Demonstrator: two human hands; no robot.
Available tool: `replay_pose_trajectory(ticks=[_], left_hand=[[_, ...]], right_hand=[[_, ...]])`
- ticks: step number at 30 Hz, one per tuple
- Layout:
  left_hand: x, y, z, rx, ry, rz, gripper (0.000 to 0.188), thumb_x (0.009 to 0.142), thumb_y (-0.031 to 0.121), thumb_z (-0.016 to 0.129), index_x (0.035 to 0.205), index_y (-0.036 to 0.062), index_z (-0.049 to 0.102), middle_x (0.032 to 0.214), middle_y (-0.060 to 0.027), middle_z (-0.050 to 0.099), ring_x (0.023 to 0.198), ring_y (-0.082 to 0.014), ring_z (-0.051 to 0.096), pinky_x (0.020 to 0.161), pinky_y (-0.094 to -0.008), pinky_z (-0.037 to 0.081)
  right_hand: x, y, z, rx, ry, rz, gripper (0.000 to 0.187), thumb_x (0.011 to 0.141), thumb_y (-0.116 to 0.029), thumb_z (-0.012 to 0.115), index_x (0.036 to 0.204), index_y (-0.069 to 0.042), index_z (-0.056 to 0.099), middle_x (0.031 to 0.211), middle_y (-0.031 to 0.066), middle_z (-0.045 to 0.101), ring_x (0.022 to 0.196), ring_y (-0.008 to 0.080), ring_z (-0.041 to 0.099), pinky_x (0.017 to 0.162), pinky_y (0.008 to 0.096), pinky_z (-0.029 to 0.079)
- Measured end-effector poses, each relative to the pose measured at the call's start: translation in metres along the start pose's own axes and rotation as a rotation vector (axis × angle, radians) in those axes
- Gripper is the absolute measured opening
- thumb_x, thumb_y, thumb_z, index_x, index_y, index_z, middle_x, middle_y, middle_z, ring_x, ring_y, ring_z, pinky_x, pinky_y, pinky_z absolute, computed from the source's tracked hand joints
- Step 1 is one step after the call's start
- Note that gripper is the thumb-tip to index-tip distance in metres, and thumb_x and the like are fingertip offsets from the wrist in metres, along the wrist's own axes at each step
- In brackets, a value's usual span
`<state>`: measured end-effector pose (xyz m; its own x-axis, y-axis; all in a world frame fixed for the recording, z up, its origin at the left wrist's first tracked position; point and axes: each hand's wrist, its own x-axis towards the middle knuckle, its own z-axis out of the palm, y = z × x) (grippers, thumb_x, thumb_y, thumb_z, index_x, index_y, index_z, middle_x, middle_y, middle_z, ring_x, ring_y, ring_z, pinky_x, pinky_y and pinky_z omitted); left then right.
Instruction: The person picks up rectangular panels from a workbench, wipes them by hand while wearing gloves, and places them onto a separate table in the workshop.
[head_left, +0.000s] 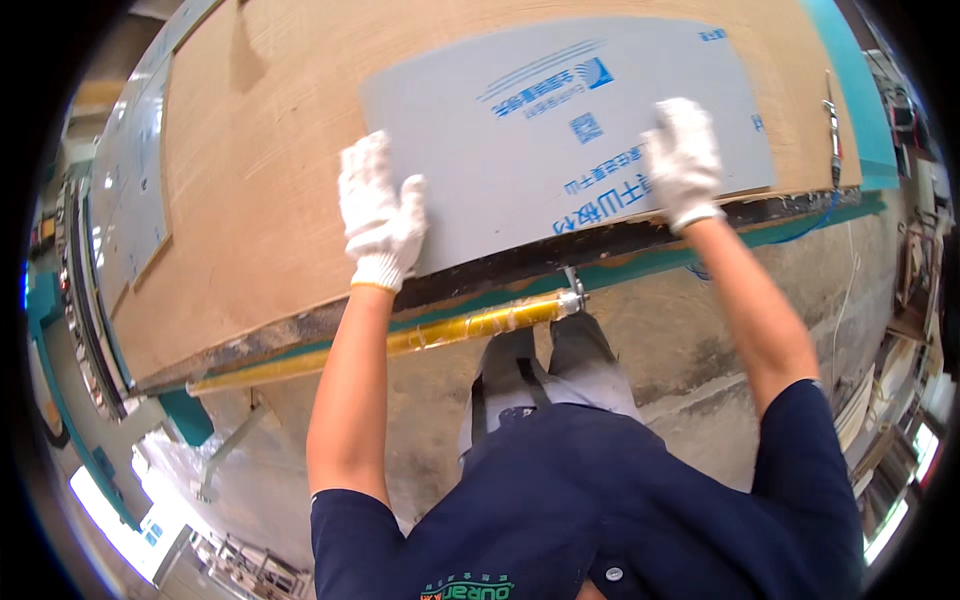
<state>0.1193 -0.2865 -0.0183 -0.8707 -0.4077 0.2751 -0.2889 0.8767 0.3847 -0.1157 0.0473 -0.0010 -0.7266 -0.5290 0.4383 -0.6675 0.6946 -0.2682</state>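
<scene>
A grey sheet panel (450, 130) with blue printing lies flat on the brown board covering the workbench (250, 200), its near edge close to the bench's front. My left hand (380, 215), in a white knitted glove, rests at the panel's left edge, thumb spread away from the other fingers. On the right part of the panel lies my right hand (685, 165), gloved the same way, its fingers stretched forward over the surface. Neither hand is wrapped around anything. The undersides of both hands are hidden.
A yellow roll (480, 322) hangs along the bench's front edge, just before my legs. At the right end lies a slim tool (833, 130) with a blue hose. Another grey sheet (130, 180) sits on the left. Stacked materials (915, 280) stand beyond the bench at right.
</scene>
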Motion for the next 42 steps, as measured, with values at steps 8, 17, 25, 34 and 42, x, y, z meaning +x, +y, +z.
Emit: replay_pose_trajectory(ticks=[8,17,25,34,42], left_hand=[[0.027,0.012,0.028,0.211,-0.145,0.082,0.063,0.102,0.037,0.055,0.157,0.0080,0.048,0.165,-0.0251,0.038,0.155,-0.0443,0.029,0.128,-0.0558,0.017],[0.036,0.037,0.023,0.234,-0.201,0.084,0.063,0.100,0.030,0.055,0.157,0.0041,0.046,0.166,-0.0271,0.036,0.155,-0.0458,0.028,0.129,-0.0537,0.017],[0.026,0.019,0.017,0.188,-0.205,0.070,0.069,0.097,0.028,0.058,0.160,0.0055,0.043,0.167,-0.0257,0.034,0.157,-0.0458,0.025,0.129,-0.0569,0.015],[0.031,0.029,0.017,0.253,-0.238,0.101,0.071,0.095,0.024,0.056,0.161,0.0029,0.041,0.168,-0.0274,0.031,0.158,-0.0455,0.022,0.130,-0.0583,0.010],[0.147,0.167,0.098,0.409,-0.355,-0.104,0.081,0.098,0.039,0.057,0.161,-0.0046,0.032,0.170,-0.0260,0.028,0.160,-0.0410,0.019,0.131,-0.0527,0.008]], right_hand=[[-0.038,-0.197,0.055,0.476,-0.029,-0.007,0.066,0.085,-0.042,0.071,0.137,-0.001,0.063,0.147,0.0282,0.057,0.147,0.0467,0.044,0.127,0.0635,0.021],[-0.032,0.173,-0.027,-0.536,0.019,0.447,0.065,0.103,-0.050,0.053,0.147,-0.002,0.056,0.153,0.0219,0.053,0.149,0.0363,0.041,0.126,0.0508,0.025],[-0.029,-0.034,0.009,0.139,-0.203,0.066,0.078,0.096,-0.058,0.060,0.155,-0.008,0.050,0.162,0.0206,0.045,0.157,0.0392,0.030,0.132,0.0540,0.010],[-0.018,0.216,-0.042,-0.214,-0.093,0.256,0.073,0.097,-0.039,0.067,0.158,-0.007,0.043,0.164,0.0239,0.038,0.156,0.0418,0.028,0.130,0.0514,0.013],[-0.009,0.225,-0.062,0.168,-0.434,-0.038,0.094,0.091,-0.042,0.072,0.165,-0.004,0.028,0.172,0.0280,0.017,0.161,0.0459,0.007,0.130,0.0603,-0.002]])
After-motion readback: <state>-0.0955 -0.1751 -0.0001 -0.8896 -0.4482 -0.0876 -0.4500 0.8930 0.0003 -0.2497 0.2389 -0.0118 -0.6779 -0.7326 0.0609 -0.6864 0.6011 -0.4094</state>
